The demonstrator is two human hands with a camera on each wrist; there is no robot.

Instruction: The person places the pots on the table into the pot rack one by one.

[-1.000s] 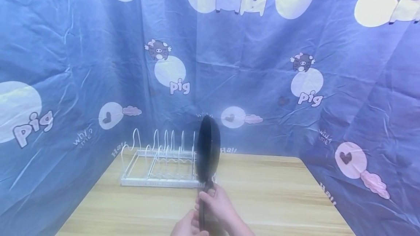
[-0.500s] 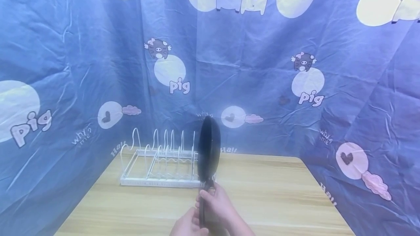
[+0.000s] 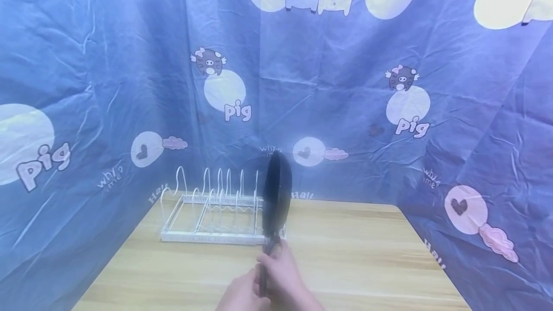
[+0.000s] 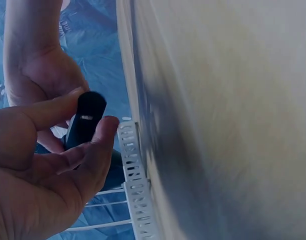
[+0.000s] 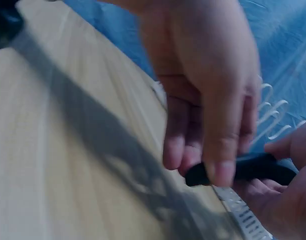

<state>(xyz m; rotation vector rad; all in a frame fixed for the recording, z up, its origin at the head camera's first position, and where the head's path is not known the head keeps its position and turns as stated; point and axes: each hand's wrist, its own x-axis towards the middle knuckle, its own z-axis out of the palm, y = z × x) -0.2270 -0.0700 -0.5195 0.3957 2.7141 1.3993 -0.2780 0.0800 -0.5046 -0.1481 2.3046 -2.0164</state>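
Observation:
A black frying pan is held on edge in the head view, its handle pointing back toward me. My right hand grips the handle just below the pan's body. Lower down, at the handle's end, my left hand holds on. In the left wrist view the thumb and fingers of that left hand pinch the handle. A white wire rack stands on the table to the left of and behind the pan, which hides its right end. Whether pan and rack touch, I cannot tell.
The wooden table extends to both sides of the hands. A blue cloth printed with pigs and white circles hangs behind it and along both sides. Several wire loops rise from the rack.
The pan's handle end has shifted slightly left with both hands, while the pan's body has moved slightly right. The whole head view has shifted a little. Both hands keep their hold.

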